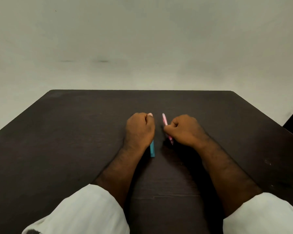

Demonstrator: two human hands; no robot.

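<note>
The left hand (139, 129) grips a blue pen (152, 149), the right hand (184, 129) a pink pen (165, 120), side by side.

Nothing written can be read here: no label, brand, number or sign. The teal pen (152, 150), at the middle of the dark table (57, 141), and the pink pen (165, 121) just right of it are too small and blurred to show any print.
</note>
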